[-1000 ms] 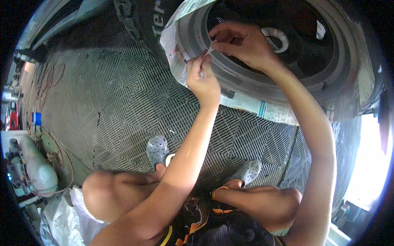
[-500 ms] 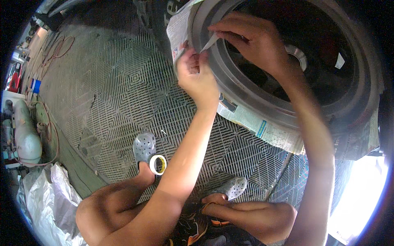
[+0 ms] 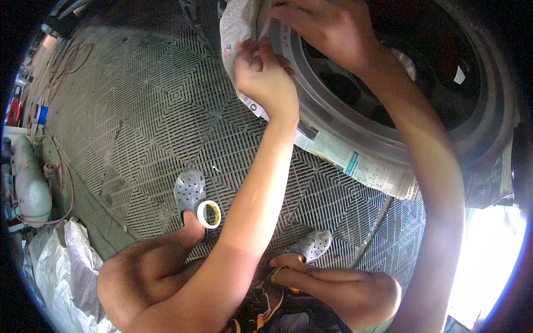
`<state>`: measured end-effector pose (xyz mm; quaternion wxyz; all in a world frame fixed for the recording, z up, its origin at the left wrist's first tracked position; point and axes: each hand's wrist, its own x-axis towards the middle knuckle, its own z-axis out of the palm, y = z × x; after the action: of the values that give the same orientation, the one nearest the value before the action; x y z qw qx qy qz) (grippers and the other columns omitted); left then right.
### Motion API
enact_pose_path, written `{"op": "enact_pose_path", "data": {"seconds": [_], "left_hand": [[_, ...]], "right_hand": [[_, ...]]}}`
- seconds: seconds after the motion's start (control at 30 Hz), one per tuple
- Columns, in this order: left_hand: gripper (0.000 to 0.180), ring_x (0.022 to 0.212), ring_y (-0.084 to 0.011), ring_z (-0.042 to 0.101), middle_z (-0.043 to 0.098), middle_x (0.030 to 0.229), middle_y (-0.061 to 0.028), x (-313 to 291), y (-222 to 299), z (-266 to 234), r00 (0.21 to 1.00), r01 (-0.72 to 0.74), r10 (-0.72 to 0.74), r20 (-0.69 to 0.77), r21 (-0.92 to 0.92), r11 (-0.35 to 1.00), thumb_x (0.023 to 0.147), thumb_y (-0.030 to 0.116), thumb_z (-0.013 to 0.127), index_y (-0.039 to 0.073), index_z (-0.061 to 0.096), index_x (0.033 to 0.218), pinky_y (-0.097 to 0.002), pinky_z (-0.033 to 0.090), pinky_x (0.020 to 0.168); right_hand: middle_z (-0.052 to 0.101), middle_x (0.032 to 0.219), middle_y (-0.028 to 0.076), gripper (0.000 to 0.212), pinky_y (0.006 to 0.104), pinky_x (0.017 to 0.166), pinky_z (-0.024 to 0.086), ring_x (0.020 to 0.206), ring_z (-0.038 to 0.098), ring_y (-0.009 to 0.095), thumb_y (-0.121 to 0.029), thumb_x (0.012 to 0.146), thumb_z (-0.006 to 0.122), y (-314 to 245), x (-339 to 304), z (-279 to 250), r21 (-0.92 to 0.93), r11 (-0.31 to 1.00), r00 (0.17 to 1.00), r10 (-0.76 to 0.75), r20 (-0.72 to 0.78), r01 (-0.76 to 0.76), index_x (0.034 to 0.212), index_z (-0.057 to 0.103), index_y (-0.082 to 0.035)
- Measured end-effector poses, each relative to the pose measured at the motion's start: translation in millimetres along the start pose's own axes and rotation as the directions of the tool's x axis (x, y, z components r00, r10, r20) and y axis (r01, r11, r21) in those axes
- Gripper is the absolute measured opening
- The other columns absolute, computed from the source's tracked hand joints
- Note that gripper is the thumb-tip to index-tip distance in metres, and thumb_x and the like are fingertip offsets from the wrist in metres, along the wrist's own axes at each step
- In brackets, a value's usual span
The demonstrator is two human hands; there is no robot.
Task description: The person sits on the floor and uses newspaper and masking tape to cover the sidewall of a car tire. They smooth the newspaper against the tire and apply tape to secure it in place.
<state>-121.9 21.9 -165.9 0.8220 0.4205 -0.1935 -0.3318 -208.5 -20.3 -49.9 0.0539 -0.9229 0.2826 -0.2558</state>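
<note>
A large grey wheel rim fills the upper right, with newspaper tucked around its edge. Beside its left edge, my left hand is closed, fingers pinched against another newspaper sheet and the lower end of a pale strip that looks like masking tape. My right hand reaches over the rim, its fingertips pinching the strip's upper end. My fingers partly hide the strip.
A white tape roll rests beside my left grey clog. Silvery crumpled sheeting and a pale cylindrical tank with a hose are at left. Grid mats cover the floor. Bright light comes from the lower right.
Both hands have moved up along the rim's left edge, the right one farther toward the top of the view. The strip between them has moved up too. The view has shifted slightly.
</note>
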Motion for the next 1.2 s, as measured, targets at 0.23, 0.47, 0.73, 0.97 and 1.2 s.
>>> {"op": "enact_pose_path", "data": {"seconds": [0.23, 0.47, 0.73, 0.97, 1.2], "left_hand": [[0.016, 0.050, -0.0111, 0.056, 0.065, 0.075, -0.0066, 0, -3, 6, 0.991, 0.113, -0.121, -0.052, -0.132, 0.985, 0.101, 0.010, 0.063, -0.004, 0.063, 0.107, -0.0252, 0.042, 0.041], [0.018, 0.050, -0.0117, 0.056, 0.064, 0.076, -0.0056, 3, -3, 7, 0.995, 0.088, -0.095, -0.041, -0.156, 0.984, 0.100, 0.012, 0.064, -0.004, 0.064, 0.109, -0.0260, 0.043, 0.041], [0.006, 0.049, -0.0134, 0.053, 0.064, 0.074, -0.0045, 11, 1, 6, 0.985, 0.117, -0.134, -0.107, -0.151, 0.982, 0.099, 0.008, 0.063, 0.002, 0.064, 0.099, -0.0284, 0.039, 0.042], [0.006, 0.049, -0.0134, 0.054, 0.065, 0.075, -0.0048, 9, 9, 1, 0.990, 0.121, -0.127, -0.068, -0.089, 0.989, 0.099, 0.006, 0.061, 0.000, 0.064, 0.098, -0.0282, 0.039, 0.042], [0.014, 0.051, -0.0118, 0.055, 0.065, 0.075, -0.0050, 12, 5, 0, 0.994, 0.100, -0.102, -0.031, -0.050, 0.994, 0.100, 0.010, 0.065, -0.003, 0.065, 0.105, -0.0272, 0.041, 0.042]], "right_hand": [[0.075, 0.108, 0.007, 0.024, 0.0309, 0.081, 0.060, 0.097, 0.074, 0.021, -0.008, 0.088, 0.076, -8, 1, 2, 0.110, 0.977, 0.979, 0.171, 0.111, -0.183, 0.112, 0.074, -0.007], [0.075, 0.109, 0.007, 0.026, 0.0305, 0.082, 0.060, 0.098, 0.074, 0.021, -0.009, 0.088, 0.076, -13, 6, 4, 0.190, 0.922, 0.931, 0.297, 0.211, -0.337, 0.113, 0.074, -0.007], [0.075, 0.111, 0.008, 0.028, 0.0301, 0.083, 0.060, 0.099, 0.074, 0.021, -0.009, 0.088, 0.076, -17, 13, 14, 0.240, 0.873, 0.891, 0.356, 0.282, -0.424, 0.115, 0.073, -0.006], [0.074, 0.112, 0.009, 0.030, 0.0297, 0.084, 0.061, 0.100, 0.074, 0.021, -0.010, 0.088, 0.076, -20, 13, 13, 0.265, 0.842, 0.868, 0.385, 0.313, -0.469, 0.117, 0.072, -0.006], [0.074, 0.114, 0.009, 0.031, 0.0293, 0.084, 0.061, 0.100, 0.074, 0.021, -0.010, 0.088, 0.076, -22, 12, 10, 0.285, 0.814, 0.848, 0.410, 0.335, -0.506, 0.119, 0.072, -0.006]]}}
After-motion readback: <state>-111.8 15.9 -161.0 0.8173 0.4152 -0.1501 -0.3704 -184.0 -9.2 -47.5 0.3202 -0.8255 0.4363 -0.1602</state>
